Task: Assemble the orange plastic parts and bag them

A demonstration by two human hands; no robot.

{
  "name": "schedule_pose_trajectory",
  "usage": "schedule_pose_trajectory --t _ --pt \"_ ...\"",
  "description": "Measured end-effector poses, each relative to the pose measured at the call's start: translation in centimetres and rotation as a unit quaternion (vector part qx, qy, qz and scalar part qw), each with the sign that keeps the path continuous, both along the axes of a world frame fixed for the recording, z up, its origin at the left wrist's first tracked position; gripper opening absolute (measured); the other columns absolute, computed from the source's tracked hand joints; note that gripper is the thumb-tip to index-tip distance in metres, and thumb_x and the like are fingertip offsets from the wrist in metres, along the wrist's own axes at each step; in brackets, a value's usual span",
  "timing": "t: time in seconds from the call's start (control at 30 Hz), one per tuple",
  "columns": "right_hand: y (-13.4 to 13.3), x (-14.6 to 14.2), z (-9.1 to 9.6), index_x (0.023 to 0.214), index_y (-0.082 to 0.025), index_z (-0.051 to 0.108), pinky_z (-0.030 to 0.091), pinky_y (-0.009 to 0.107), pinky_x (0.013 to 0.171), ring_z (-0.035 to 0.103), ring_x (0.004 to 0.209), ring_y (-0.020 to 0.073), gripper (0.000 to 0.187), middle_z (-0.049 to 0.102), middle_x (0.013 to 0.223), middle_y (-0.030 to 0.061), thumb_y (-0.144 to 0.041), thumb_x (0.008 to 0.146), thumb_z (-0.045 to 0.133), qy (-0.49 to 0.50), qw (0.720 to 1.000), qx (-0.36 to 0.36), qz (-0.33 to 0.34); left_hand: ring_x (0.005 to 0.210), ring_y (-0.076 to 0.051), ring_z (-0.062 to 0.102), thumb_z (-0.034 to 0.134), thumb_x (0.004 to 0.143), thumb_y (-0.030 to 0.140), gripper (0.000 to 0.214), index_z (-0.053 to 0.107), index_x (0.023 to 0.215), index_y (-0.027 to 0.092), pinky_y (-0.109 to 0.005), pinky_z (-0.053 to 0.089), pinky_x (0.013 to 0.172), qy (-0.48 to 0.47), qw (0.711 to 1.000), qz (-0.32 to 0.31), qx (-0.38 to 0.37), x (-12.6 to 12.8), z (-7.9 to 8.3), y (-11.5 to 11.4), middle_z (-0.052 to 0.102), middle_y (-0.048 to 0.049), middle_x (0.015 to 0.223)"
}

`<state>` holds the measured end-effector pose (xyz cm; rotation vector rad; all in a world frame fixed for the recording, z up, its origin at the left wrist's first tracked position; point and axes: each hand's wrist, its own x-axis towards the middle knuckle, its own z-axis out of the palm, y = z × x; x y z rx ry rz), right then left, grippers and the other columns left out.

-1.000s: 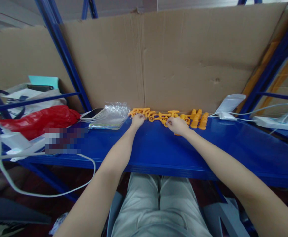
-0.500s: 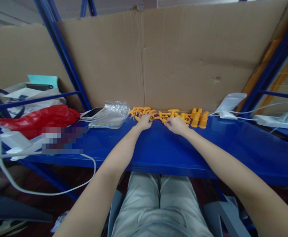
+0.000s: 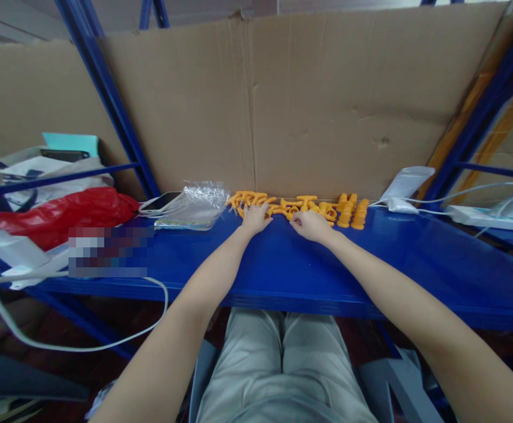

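A row of orange plastic pieces lies along the back of the blue shelf. My left hand [image 3: 256, 219] rests over the left cluster of T-shaped orange pieces [image 3: 248, 196], fingers apart and thumb out to the right. My right hand [image 3: 311, 225] is closed, its fingertips pinched at the near edge of the middle orange pieces [image 3: 307, 202], some of which have rings. What it grips is mostly covered by the fingers. Right of it, several ridged, stubby orange pieces [image 3: 359, 214] stand grouped together.
Left of the pieces lie a clear plastic bag [image 3: 195, 214] and a phone [image 3: 163, 202]. Farther left are a red plastic bag [image 3: 69, 214] and a white cable [image 3: 80, 348]. A white device with cords [image 3: 401, 204] sits at right. Cardboard [image 3: 309, 106] stands behind the shelf [image 3: 283, 264].
Both hands stay at nearly the same places among the orange pieces. The whole view has shifted slightly; the fingers have moved only a little.
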<state>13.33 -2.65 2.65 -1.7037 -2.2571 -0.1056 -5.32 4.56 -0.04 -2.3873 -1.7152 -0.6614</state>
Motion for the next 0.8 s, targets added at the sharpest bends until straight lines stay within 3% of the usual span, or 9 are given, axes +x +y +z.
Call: schedule_pose_trajectory --t 0.23,0.37,0.43,0.53,0.63,0.7,0.8 --pt "-0.2 0.2 0.1 0.097 -0.020 0.076 0.049 0.034 0.079 0.069 0.092 0.0266 0.024 0.075 0.090 0.0112 -0.026 0.096 0.053 0.007 1.000 0.013 0.006 0.115 -0.030 0.063 0.065 0.089 0.035 0.026 0.059 0.110 0.019 -0.046 0.039 0.106 -0.067 0.997 0.013 0.037 0.6 1.0 -0.8 0.072 -0.0128 0.112" --pt "0.5 0.0 -0.2 0.091 -0.018 0.072 0.050 0.030 0.076 0.068 0.082 0.0203 0.019 0.074 0.085 0.0081 -0.024 0.095 0.055 0.115 0.993 0.000 0.020 0.104 -0.027 0.067 0.064 0.090 0.038 0.024 0.058 0.104 0.019 -0.035 0.047 0.091 -0.143 0.989 -0.006 0.041 0.9 2.0 -1.5 0.072 -0.0113 0.102" --pt "0.9 -0.2 -0.4 0.096 -0.017 0.068 0.050 0.024 0.065 0.065 0.068 0.0143 0.021 0.073 0.083 0.0063 -0.027 0.099 0.050 0.248 0.968 -0.040 0.016 0.098 -0.025 0.067 0.065 0.090 0.039 0.024 0.057 0.102 0.020 -0.032 0.048 0.086 -0.152 0.987 -0.029 0.048 1.2 2.4 -2.2 0.071 -0.0089 0.097" --pt "1.2 -0.5 -0.4 0.100 -0.018 0.061 0.048 0.020 0.052 0.060 0.055 0.0092 0.029 0.071 0.085 0.0048 -0.034 0.104 0.038 0.445 0.888 -0.118 0.000 0.091 -0.022 0.067 0.066 0.088 0.040 0.025 0.056 0.099 0.020 -0.028 0.047 0.081 -0.134 0.986 -0.073 0.071 2.1 2.9 -3.7 0.070 -0.0063 0.090" --pt "1.0 -0.5 -0.2 0.095 -0.019 0.060 0.049 0.020 0.052 0.061 0.056 0.0092 0.028 0.069 0.082 0.0041 -0.034 0.104 0.038 0.549 0.821 -0.159 -0.001 0.087 -0.021 0.066 0.066 0.088 0.041 0.025 0.057 0.095 0.019 -0.028 0.047 0.078 -0.108 0.982 -0.127 0.086 3.4 2.9 -5.0 0.068 -0.0053 0.088" --pt "0.8 -0.5 -0.1 0.089 -0.020 0.061 0.051 0.020 0.054 0.060 0.056 0.0089 0.023 0.069 0.081 0.0036 -0.027 0.101 0.043 0.572 0.803 -0.168 0.010 0.086 -0.021 0.065 0.066 0.087 0.039 0.023 0.058 0.093 0.018 -0.029 0.048 0.078 -0.091 0.977 -0.174 0.083 4.0 2.7 -5.5 0.067 -0.0056 0.088" --pt "0.7 -0.3 0.0 0.082 -0.020 0.064 0.048 0.018 0.052 0.058 0.058 0.0079 0.021 0.070 0.085 0.0027 -0.015 0.094 0.047 0.570 0.805 -0.161 0.024 0.090 -0.022 0.065 0.069 0.085 0.038 0.024 0.060 0.093 0.017 -0.032 0.049 0.083 -0.065 0.963 -0.248 0.078 4.1 2.5 -5.4 0.067 -0.0073 0.092"
